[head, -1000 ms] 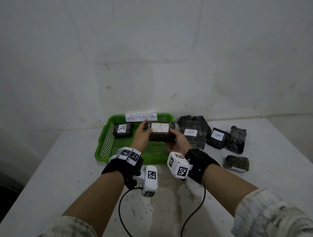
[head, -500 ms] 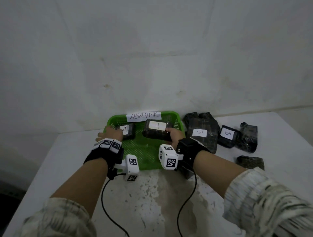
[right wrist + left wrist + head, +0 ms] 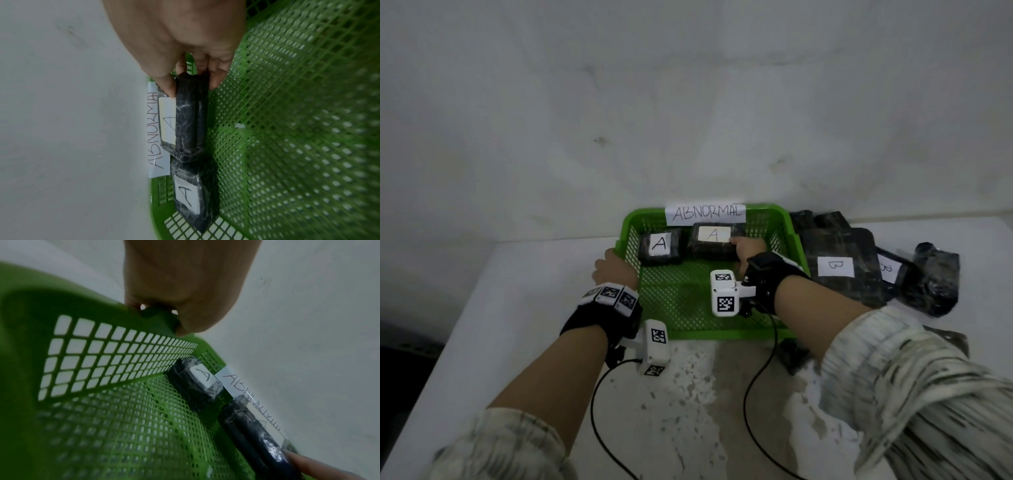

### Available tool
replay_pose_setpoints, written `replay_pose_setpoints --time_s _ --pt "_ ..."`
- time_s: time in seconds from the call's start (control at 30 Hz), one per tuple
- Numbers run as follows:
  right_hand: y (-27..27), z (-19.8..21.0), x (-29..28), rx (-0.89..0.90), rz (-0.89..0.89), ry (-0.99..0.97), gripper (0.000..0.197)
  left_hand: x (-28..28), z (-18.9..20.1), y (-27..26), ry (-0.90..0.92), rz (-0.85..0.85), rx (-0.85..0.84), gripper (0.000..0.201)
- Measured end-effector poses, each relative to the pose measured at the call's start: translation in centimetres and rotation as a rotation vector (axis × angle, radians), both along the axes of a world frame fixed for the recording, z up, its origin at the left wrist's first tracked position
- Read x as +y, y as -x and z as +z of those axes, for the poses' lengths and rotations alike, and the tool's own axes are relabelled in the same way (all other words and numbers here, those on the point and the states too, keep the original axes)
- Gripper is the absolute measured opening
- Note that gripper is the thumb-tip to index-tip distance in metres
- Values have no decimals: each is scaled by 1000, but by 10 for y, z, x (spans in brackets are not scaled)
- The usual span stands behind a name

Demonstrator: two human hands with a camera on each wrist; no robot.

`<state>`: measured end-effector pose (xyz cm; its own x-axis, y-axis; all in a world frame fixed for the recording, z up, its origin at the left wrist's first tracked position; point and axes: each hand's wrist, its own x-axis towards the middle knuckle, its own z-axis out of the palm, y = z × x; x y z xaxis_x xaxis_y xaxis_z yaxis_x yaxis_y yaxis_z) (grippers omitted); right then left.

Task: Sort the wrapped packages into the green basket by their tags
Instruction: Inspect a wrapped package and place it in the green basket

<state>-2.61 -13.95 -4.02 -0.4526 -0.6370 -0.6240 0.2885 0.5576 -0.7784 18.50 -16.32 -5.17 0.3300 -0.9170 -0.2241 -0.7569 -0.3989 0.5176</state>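
Left grip (image 3: 615, 269) moved off the package a second ago and now clamps the basket (image 3: 681, 334) rim. Right grip (image 3: 748, 249) still pinches the second A package (image 3: 710, 244), which looks set down by the first A (image 3: 661, 251), though I can't confirm. B's next.

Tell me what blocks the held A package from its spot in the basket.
Nothing visible. The right hand grips the A package over bare basket mesh, beside the other A package, at the ABNORMAL wall.
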Motion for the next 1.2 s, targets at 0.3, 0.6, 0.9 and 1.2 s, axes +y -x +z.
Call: replay_pose_setpoints --time_s 0.3,0.6,0.9,1.2 --pt "0 -15 -16 95 213 -100 41 -5 -3 3 -8 6 6 35" --pt "3 4 -6 379 449 -122 45 -2 13 1 -63 32 -65 36" --pt "66 56 25 691 304 73 52 27 58 71 111 -106 -79 56" --pt "188 45 44 754 359 -192 87 57 61 203 -82 -364 84 66"
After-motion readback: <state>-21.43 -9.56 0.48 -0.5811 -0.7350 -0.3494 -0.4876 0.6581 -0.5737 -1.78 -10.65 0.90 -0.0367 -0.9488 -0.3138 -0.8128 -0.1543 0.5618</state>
